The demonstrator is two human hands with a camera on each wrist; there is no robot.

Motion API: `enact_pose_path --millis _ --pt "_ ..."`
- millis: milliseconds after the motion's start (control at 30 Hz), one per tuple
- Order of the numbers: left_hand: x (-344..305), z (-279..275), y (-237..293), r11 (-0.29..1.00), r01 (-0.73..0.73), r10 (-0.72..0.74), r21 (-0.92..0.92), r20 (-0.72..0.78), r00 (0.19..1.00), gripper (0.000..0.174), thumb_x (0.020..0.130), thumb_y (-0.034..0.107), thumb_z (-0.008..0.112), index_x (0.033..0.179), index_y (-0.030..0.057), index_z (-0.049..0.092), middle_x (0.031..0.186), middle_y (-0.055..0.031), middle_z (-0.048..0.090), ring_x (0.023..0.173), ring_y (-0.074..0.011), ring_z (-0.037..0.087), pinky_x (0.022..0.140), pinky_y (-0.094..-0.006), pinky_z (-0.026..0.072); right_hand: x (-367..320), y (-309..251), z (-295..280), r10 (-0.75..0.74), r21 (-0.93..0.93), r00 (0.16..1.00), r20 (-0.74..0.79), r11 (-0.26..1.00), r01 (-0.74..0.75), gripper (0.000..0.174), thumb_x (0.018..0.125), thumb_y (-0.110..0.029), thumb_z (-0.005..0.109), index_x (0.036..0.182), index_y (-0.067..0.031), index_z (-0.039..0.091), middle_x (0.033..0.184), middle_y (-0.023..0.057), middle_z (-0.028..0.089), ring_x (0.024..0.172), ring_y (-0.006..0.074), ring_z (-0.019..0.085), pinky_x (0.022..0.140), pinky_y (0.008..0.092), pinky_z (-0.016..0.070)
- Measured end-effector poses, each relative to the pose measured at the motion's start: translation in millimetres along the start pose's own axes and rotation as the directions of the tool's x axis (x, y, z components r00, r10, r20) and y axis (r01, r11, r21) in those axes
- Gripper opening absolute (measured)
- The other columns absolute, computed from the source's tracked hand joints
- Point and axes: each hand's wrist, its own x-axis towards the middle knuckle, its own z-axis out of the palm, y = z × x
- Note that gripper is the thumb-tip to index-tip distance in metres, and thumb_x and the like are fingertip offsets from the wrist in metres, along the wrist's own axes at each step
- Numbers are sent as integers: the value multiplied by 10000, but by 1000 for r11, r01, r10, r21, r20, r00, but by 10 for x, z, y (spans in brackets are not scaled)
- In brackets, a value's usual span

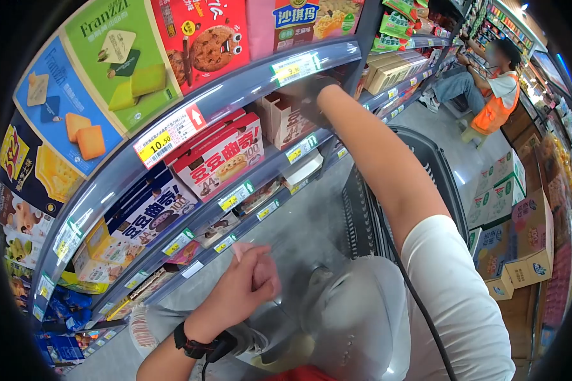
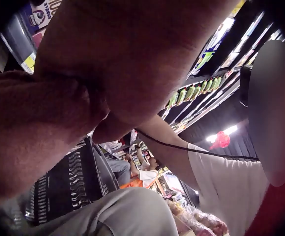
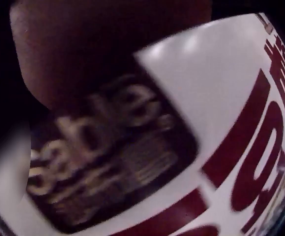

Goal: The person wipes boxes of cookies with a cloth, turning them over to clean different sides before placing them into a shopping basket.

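Observation:
My right arm stretches into the shelf, and the right hand (image 1: 309, 101) is in shadow under the upper shelf lip, over a white and brown biscuit box (image 1: 285, 122). Close up in the right wrist view, a white box (image 3: 191, 69) with dark red print and a brown label fills most of the frame. Part of the hand (image 3: 83, 54) shows behind the box's top edge; its fingers are hidden, and I cannot tell if they grip it. The left hand (image 1: 251, 273) hangs before the shelf with loosely curled fingers, holding nothing.
Red-and-white biscuit boxes (image 1: 222, 155) and dark blue ones (image 1: 149, 206) stand left along the shelf (image 1: 260, 166). A black shopping basket (image 1: 454, 184) is beside my right knee. Cartons (image 1: 531, 241) lie on the right; a person in an orange vest (image 1: 499, 105) sits farther off.

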Motion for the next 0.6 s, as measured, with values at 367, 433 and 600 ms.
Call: enact_pose_path --millis 367,433,600 --pt "-8 -64 55 998 57 -57 2 16 998 596 874 109 695 1417 22 466 1334 -208 502 1241 -368 549 1047 -412 454 183 512 419 -170 10 968 -185 985 175 710 953 -679 497 1497 -223 504 1576 97 463 1440 333 432 1190 485 332" --pt "3 -57 104 995 96 -95 -28 8 995 600 860 77 692 1415 13 472 1312 -185 527 1256 -335 536 1081 -401 420 159 480 368 -182 32 974 -136 982 188 716 956 -685 489 1507 -228 493 1584 96 454 1445 331 428 1194 484 329" --pt "8 2 42 996 76 -75 -39 36 997 606 863 88 694 1421 23 468 1311 -187 528 1254 -334 539 1070 -402 428 208 478 375 -130 48 991 -31 990 132 801 943 -762 414 1584 -284 368 1667 64 319 1524 325 300 1233 528 242"
